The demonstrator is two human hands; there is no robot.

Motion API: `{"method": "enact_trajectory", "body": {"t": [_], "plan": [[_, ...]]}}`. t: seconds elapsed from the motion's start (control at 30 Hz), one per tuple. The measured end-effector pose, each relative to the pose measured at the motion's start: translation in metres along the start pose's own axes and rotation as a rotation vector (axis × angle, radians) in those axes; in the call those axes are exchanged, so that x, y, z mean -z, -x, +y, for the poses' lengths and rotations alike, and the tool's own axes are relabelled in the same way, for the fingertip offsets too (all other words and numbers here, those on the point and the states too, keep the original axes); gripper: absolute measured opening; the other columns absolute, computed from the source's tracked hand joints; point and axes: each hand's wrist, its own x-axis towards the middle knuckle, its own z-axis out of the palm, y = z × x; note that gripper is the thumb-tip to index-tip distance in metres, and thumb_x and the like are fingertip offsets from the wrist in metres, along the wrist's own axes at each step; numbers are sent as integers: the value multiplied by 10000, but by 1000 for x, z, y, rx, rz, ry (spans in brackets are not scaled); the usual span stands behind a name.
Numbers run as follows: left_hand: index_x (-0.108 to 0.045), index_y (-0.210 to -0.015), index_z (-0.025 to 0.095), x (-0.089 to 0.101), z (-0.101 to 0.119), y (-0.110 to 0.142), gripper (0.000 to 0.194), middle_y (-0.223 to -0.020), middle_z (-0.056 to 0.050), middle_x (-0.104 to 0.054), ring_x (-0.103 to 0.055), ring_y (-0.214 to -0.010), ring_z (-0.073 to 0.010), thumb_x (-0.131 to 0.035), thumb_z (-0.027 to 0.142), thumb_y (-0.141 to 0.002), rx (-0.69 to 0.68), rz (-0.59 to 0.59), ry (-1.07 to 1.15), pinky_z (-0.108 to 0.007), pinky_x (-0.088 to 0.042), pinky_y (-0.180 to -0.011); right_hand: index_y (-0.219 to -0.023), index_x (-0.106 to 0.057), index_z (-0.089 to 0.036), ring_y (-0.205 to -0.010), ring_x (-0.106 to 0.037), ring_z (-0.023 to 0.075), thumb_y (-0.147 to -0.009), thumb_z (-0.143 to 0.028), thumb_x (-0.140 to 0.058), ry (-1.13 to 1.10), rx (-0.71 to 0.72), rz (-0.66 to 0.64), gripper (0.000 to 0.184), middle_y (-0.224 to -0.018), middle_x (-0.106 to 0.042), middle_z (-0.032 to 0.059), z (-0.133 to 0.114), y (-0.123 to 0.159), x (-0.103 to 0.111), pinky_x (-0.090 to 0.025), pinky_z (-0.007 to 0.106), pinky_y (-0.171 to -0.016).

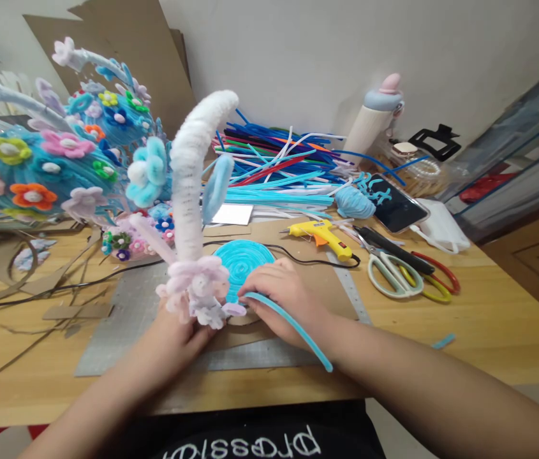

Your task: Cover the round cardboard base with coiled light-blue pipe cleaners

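Observation:
My right hand (281, 299) is closed, pinching a light-blue pipe cleaner (298, 328) whose loose end curves toward my forearm. Its fingers rest at the lower right edge of a round disc of coiled blue pipe cleaners (243, 258). My left hand (180, 328) is at the disc's lower left, curled behind pink and lilac pipe-cleaner flowers (197, 287). Most of its fingers are hidden, and what they grip I cannot make out. A thick white wrapped handle (190, 172) rises above these flowers, with a blue flower (147, 172) and a blue leaf (218, 185) beside it.
A cutting mat (120, 338) and cardboard (317, 287) lie underneath. Right of the disc are a yellow glue gun (321, 236), scissors (393, 274), a phone (400, 207) and a bottle (369, 131). Pipe cleaners (279, 166) pile up behind; flower-covered baskets (34, 172) stand left.

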Motion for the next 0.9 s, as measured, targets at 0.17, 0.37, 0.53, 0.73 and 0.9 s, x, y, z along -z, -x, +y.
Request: {"method": "enact_trajectory", "body": {"t": [0.17, 0.37, 0.53, 0.73, 0.9], "plan": [[-606, -979, 227, -1, 0, 2, 145, -1074, -70, -613, -573, -1021, -246, -503, 250, -880, 5, 14, 65, -437, -487, -883, -854, -613, -198, -836, -616, 165, -892, -207, -573, -3, -2, 7, 56, -866, -698, 5, 0, -1, -1, -326, 349, -835], [-614, -1071, 243, -7, -4, 6, 213, -1114, -70, -616, -573, -1068, -245, -526, 250, -877, 29, 56, 123, -432, -487, -912, -846, -616, -200, -830, -624, 159, -890, -195, -572, -20, -13, 16, 62, -847, -700, 4, 1, 0, 0, -324, 338, -812], [-636, -1070, 261, -9, -5, 6, 221, -1106, -68, -623, -579, -1048, -252, -541, 264, -871, 5, 101, 79, -447, -484, -906, -851, -616, -203, -837, -634, 163, -893, -189, -560, -31, -23, -6, 71, -870, -716, 8, -1, 0, 2, -324, 346, -818], [-648, -999, 260, -8, -3, 5, 180, -1065, -66, -626, -550, -1090, -259, -511, 262, -883, 5, 66, 79, -469, -446, -939, -835, -623, -204, -815, -619, 167, -882, -193, -572, -31, -48, -42, 70, -841, -706, 4, -3, 2, 5, -314, 355, -824], [-630, -1015, 258, -6, -1, 4, 183, -1050, -53, -652, -567, -1049, -256, -496, 272, -892, 12, 50, 118, -466, -448, -898, -818, -617, -195, -793, -605, 166, -890, -212, -556, 6, -67, -115, 96, -806, -691, 0, -4, 5, 10, -301, 353, -799]]}}
